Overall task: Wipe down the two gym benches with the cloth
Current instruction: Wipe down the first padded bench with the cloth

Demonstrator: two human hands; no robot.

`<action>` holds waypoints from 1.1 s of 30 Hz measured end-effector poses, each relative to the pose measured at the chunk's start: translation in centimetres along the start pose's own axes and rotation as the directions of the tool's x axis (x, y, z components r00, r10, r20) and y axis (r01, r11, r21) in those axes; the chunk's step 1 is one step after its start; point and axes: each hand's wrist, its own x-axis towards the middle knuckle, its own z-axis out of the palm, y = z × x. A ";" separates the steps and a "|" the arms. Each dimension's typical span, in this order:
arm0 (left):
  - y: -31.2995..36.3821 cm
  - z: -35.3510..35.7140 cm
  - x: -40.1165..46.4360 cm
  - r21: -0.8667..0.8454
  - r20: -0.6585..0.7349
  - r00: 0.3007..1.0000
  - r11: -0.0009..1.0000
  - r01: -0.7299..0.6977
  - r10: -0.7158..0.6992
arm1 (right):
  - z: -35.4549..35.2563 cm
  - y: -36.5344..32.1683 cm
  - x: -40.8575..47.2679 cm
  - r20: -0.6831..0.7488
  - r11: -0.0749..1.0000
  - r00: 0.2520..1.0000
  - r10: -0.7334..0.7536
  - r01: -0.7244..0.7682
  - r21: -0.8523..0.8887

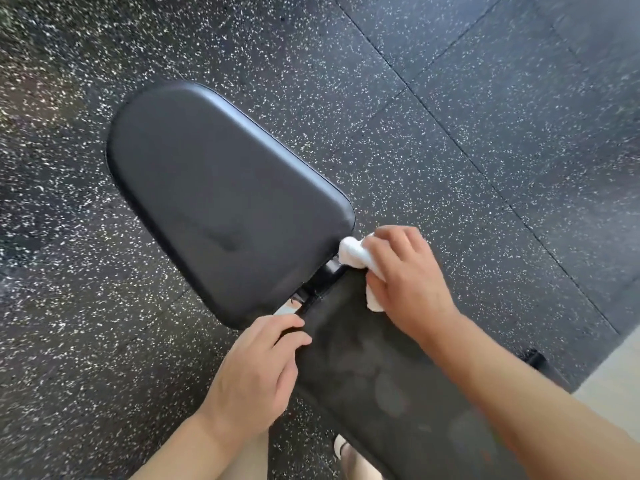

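- White cloth point(353, 252), crumpled into a wad, sits at the right end of the gap between the two bench pads; a second fold of it shows below the palm, on the near pad's right edge.
- Right hand point(405, 282) is curled over the cloth and grips it, pressing it at the upper right corner of the near pad.
- Left hand point(256, 368) has its fingers curled round the upper left edge of the near pad point(374, 375), thumb on top.
- Bench upholstery is dark, smooth vinyl. Far pad point(221, 199) has rounded corners, a soft sheen on its right edge and a shallow dent near its lower end. Near pad looks duller, with faint cloudy smears.
- Black hinge or frame hardware point(322, 282) shows in the gap between the pads; detail too dark to tell.
- Floor point(450, 116) is black rubber tile with white flecks, seams visible; a pale strip lies at lower right.
- Bench long axis runs diagonally, from lower right near the person to upper left; far pad's rounded end points upper left.
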 end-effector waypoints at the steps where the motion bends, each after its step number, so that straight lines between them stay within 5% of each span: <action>1: 0.2 0.1 0.5 0.001 -0.002 1.000 1.000 -0.007 0.007 | 0.6 -1.0 -0.6 -0.025 1.000 1.000 -0.005 0.004 -0.012; 5: 0.8 0.2 2.3 0.020 -0.015 1.000 1.000 -0.007 0.007 | 3.4 -5.1 -3.6 -0.016 0.976 0.978 -0.209 0.209 0.052; 10: 1.8 0.1 3.6 0.111 0.052 0.995 0.990 -0.088 0.083 | 3.6 -3.2 -4.8 -0.111 0.978 0.979 -0.171 0.182 0.103; 15: 4.8 2.7 5.6 0.134 0.127 0.965 0.960 -0.246 0.230 | 2.3 0.9 -8.7 -0.251 0.994 0.968 0.015 0.013 0.109; 23: 13.9 11.7 8.6 0.158 0.303 0.846 0.852 -0.499 0.440 | -0.1 7.7 -21.5 -0.238 0.921 0.896 0.376 -0.331 0.208; 33: 21.4 21.6 7.1 0.216 0.445 0.744 0.747 -0.629 0.498 | 0.8 11.8 -35.9 -0.300 0.827 0.772 0.560 -0.499 0.260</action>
